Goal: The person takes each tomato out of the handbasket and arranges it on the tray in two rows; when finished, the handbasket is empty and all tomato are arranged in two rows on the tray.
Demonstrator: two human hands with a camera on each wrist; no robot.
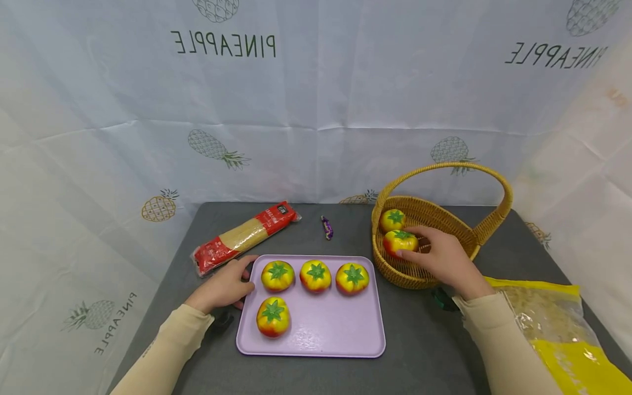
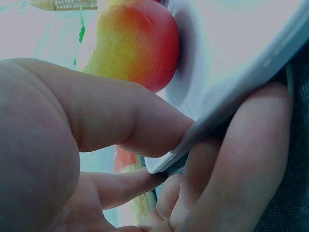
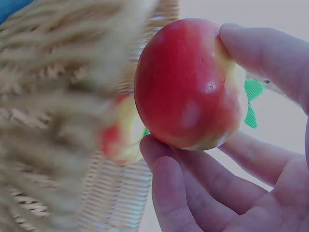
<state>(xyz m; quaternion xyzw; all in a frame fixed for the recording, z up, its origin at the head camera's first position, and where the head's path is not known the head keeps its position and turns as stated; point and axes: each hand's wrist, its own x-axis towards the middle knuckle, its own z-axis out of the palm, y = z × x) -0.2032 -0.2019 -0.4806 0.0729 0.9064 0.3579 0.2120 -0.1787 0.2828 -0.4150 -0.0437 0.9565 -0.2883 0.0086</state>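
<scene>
My right hand (image 1: 441, 258) holds a yellow-and-red toy tomato (image 1: 399, 243) with a green star-shaped top, thumb on one side and fingers on the other. It overlaps the opening of a wicker basket (image 1: 413, 281). Behind it, a second toy tomato (image 1: 393, 219) lies inside the basket. At the other side, my left hand (image 1: 224, 285) pinches the left rim of a lilac tray (image 1: 331, 329), the thumb over the edge and fingers beneath. Three toy tomatoes line the tray's far side, with another toy tomato (image 1: 273, 317) at its near left.
A red-ended pack of noodles (image 1: 243, 237) lies at the back left of the dark table. Beyond the tray is a small purple-wrapped candy (image 1: 327, 227). The basket's tall handle (image 1: 446, 165) arches over it. A yellow clear-fronted bag (image 1: 553, 323) lies under the right forearm.
</scene>
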